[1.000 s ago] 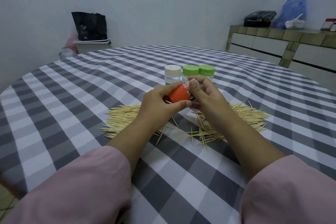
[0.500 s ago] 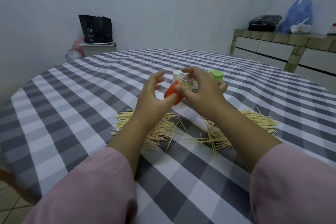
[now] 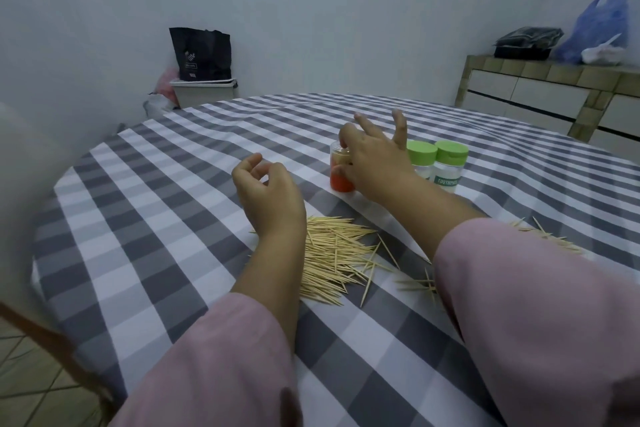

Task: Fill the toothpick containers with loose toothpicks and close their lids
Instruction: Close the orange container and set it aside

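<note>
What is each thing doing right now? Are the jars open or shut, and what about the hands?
Clear jar with orange lid: standing upside down on its lid, toothpicks inside, gripped.
Two clear jars with green lids: upright, lids closed.
Loose wooden toothpicks: scattered flat on the checked tablecloth.
Right hand: holds the orange-lidded jar.
Left hand: loosely curled, holding nothing.
</note>
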